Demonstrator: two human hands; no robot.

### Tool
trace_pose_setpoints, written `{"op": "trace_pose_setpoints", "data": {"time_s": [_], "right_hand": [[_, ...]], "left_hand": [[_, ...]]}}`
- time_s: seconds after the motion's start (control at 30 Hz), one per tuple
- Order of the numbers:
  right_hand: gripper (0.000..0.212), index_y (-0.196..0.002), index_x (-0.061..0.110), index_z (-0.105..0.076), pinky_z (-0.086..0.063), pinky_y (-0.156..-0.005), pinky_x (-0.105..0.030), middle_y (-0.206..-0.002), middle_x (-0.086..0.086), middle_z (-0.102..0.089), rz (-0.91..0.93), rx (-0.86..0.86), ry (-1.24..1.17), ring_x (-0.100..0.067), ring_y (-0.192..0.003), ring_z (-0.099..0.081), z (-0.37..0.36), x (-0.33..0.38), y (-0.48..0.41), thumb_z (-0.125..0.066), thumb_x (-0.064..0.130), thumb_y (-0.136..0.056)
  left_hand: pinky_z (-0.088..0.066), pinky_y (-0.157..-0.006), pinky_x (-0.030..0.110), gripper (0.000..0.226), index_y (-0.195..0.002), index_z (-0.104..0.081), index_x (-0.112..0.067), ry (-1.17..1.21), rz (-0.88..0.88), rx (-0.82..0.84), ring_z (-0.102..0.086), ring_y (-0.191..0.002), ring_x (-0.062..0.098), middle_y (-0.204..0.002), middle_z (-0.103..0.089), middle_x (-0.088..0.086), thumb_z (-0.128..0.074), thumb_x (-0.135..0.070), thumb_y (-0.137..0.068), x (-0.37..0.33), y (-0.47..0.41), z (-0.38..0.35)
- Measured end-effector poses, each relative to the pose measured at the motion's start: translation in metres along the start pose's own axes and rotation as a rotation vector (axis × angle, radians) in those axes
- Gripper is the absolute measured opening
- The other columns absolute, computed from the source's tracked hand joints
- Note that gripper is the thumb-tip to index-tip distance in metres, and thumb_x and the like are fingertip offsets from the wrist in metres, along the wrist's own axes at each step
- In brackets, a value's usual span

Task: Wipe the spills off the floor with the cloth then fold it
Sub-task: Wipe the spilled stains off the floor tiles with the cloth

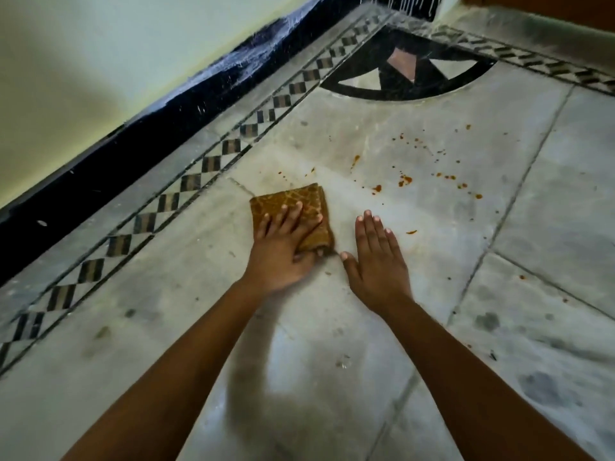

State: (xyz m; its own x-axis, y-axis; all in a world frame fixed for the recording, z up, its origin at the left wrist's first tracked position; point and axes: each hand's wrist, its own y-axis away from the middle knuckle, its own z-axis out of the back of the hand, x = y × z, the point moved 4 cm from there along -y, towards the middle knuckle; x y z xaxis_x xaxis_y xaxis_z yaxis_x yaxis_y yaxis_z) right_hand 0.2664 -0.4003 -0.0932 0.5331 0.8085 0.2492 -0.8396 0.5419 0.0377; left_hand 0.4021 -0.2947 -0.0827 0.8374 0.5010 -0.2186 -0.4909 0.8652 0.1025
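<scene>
I see the left hand (283, 247) pressing, fingers spread, on the folded brown cloth (293, 204) near the checkered border (213, 163); right hand (376, 257) flat, fingers together, farther from that border, orange spills (406, 179) farther still

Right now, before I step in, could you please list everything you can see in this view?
cloth: one, brown patterned, folded, on the floor under the left hand
spills: many spots, orange-red, scattered beyond and right of the cloth
floor: one, grey tiles, smudged
border strip: one, black-and-pale checks, along the skirting
corner inlay: one, black with pale and pink pieces, far corner
skirting: one, black, at the foot of the wall
wall: one, pale, at left
left hand: presses on the cloth
right hand: flat on the floor beside the cloth
</scene>
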Motion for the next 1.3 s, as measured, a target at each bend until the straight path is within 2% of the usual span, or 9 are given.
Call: {"op": "trace_pose_setpoints", "data": {"time_s": [0.1,0.2,0.37,0.57,0.77,0.97,1.1,1.2,1.3], "right_hand": [[0.076,-0.149,0.007,-0.005,0.009,-0.115,-0.03,-0.158,-0.009,-0.002,-0.049,-0.004,0.033,-0.017,-0.145,0.004,-0.01,-0.004,-0.004,0.0,0.05,-0.086],[0.074,-0.149,0.006,-0.01,0.002,-0.118,-0.034,-0.158,-0.011,-0.006,-0.058,-0.018,0.029,-0.02,-0.146,-0.003,-0.009,-0.003,-0.005,-0.005,0.048,-0.088],[0.069,-0.148,0.005,-0.019,-0.006,-0.118,-0.037,-0.156,-0.013,-0.015,-0.077,-0.034,-0.012,-0.022,-0.145,-0.011,-0.008,-0.004,-0.004,-0.018,0.045,-0.092],[0.069,-0.148,0.004,-0.021,-0.007,-0.118,-0.037,-0.155,-0.014,-0.018,-0.082,-0.046,-0.037,-0.024,-0.144,-0.015,-0.008,-0.003,-0.006,-0.023,0.043,-0.091],[0.068,-0.146,0.004,-0.026,-0.009,-0.116,-0.037,-0.154,-0.014,-0.023,-0.087,-0.071,-0.026,-0.025,-0.143,-0.021,-0.006,-0.004,-0.007,-0.029,0.042,-0.091],[0.068,-0.147,0.004,-0.024,-0.008,-0.116,-0.036,-0.154,-0.014,-0.022,-0.091,-0.078,-0.032,-0.025,-0.143,-0.019,-0.006,-0.003,-0.008,-0.029,0.042,-0.09],[0.068,-0.146,0.004,-0.026,-0.012,-0.116,-0.037,-0.153,-0.014,-0.024,-0.096,-0.086,-0.035,-0.025,-0.142,-0.022,-0.007,-0.002,-0.008,-0.03,0.041,-0.089],[0.068,-0.146,0.004,-0.026,-0.012,-0.115,-0.038,-0.153,-0.015,-0.024,-0.094,-0.087,-0.034,-0.026,-0.142,-0.022,-0.008,-0.004,-0.008,-0.03,0.041,-0.089],[0.068,-0.146,0.004,-0.025,-0.011,-0.116,-0.037,-0.154,-0.014,-0.023,-0.095,-0.089,-0.027,-0.025,-0.143,-0.021,-0.008,-0.005,-0.008,-0.03,0.042,-0.09]], "left_hand": [[0.006,-0.113,0.049,0.079,-0.145,-0.007,-0.047,-0.034,0.077,0.033,0.007,-0.146,0.025,-0.159,0.004,-0.005,-0.02,-0.08,-0.075,0.003,-0.032,-0.002],[0.006,-0.113,0.052,0.074,-0.145,-0.007,-0.049,-0.053,0.112,0.018,0.004,-0.146,0.025,-0.159,0.003,-0.007,-0.03,-0.076,-0.08,-0.006,-0.066,0.0],[0.005,-0.114,0.055,0.077,-0.144,0.003,-0.046,-0.193,-0.072,0.024,0.003,-0.146,0.024,-0.159,0.0,-0.004,-0.009,-0.079,-0.075,0.009,-0.051,-0.001],[0.008,-0.11,0.063,0.066,-0.146,-0.006,-0.047,-0.105,0.292,0.014,0.005,-0.145,0.031,-0.159,0.003,-0.007,-0.026,-0.069,-0.087,0.056,-0.108,0.016],[0.008,-0.112,0.059,0.065,-0.146,-0.002,-0.046,-0.152,0.178,-0.037,0.004,-0.145,0.029,-0.159,0.002,-0.004,-0.01,-0.068,-0.085,0.054,-0.064,0.011],[0.011,-0.11,0.062,0.062,-0.147,-0.004,-0.043,-0.071,0.505,-0.032,0.009,-0.144,0.034,-0.159,0.004,0.002,-0.016,-0.066,-0.091,0.084,-0.118,0.024],[0.009,-0.11,0.062,0.067,-0.149,0.001,-0.035,-0.107,0.266,0.027,0.012,-0.144,0.034,-0.159,0.011,0.002,-0.014,-0.065,-0.091,0.038,-0.112,0.017],[0.005,-0.111,0.062,0.07,-0.146,-0.002,-0.046,-0.147,0.137,0.003,0.006,-0.144,0.034,-0.159,0.006,0.001,-0.011,-0.072,-0.082,0.038,-0.056,0.006],[0.003,-0.109,0.063,0.077,-0.145,-0.003,-0.049,-0.067,0.389,-0.042,0.008,-0.144,0.034,-0.159,0.004,-0.001,-0.02,-0.08,-0.077,0.077,-0.056,0.015]]}}
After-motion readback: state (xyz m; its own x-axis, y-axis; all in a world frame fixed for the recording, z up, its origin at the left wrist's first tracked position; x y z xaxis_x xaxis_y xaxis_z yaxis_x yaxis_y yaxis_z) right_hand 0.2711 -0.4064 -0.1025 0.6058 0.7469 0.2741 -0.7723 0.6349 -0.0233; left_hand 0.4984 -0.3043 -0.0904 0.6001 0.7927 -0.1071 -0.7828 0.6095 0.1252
